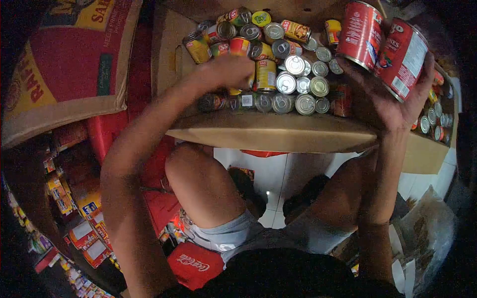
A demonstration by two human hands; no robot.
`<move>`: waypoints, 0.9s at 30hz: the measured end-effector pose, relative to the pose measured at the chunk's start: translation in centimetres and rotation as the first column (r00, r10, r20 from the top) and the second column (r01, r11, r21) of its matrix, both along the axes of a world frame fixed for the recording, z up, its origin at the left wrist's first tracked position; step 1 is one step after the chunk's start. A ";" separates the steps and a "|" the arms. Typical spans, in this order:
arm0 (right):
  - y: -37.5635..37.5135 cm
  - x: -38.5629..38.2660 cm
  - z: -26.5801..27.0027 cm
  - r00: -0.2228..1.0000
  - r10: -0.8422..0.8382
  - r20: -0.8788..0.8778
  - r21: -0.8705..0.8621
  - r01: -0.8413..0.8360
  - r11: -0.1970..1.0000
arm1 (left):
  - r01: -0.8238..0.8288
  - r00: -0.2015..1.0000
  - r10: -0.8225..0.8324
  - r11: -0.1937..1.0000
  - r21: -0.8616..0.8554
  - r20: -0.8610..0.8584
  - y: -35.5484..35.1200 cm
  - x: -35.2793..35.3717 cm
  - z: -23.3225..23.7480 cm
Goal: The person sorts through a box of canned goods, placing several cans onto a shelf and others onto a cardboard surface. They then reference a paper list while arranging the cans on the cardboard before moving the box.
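My right hand [397, 107] holds two large red cans side by side, tilted, above the right end of an open cardboard box [278, 131]. One is the left red can [361, 37]; the other is the right red can [403, 62], which shows a barcode label. Over the box's left part, my left hand [232, 72] is blurred, knuckles up, its fingers hidden among the cans. Close to its fingertips stands a yellow can [266, 75]. Rows of smaller cans fill the box, among them silver-topped cans [286, 82] and a yellow-labelled can [296, 31].
A large red-and-yellow printed carton [79, 64] stands at the left. Another box with cans [427, 154] is at the right. Below the left arm are packets on shelves [89, 238] and a red Coca-Cola item [196, 264]. A clear plastic bag [430, 238] lies lower right.
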State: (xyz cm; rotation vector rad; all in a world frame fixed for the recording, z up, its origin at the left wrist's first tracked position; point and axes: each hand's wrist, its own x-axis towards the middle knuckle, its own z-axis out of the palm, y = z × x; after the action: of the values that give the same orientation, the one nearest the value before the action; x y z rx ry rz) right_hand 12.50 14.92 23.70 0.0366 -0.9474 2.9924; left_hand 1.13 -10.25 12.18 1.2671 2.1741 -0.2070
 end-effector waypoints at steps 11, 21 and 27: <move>4.7 -0.6 -3.2 0.984 0.065 0.164 -0.202 -0.031 0.979 | 0.315 0.938 -0.279 0.933 0.173 -0.205 -3.0 6.1 -8.6; 4.9 -0.5 -3.8 0.990 -0.001 0.139 -0.193 0.028 0.981 | 0.139 0.987 -0.120 0.970 0.200 -0.107 6.1 6.9 -3.0; 3.6 -0.4 -5.7 0.993 0.033 -0.111 -0.395 -0.075 0.915 | -0.016 0.999 0.012 0.993 0.113 0.038 4.8 7.0 -3.1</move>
State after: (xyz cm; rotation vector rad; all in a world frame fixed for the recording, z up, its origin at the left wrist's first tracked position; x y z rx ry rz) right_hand 12.08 18.56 18.02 0.2154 -0.3169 3.1329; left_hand 8.13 -5.48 9.10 1.3072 2.1886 -0.0543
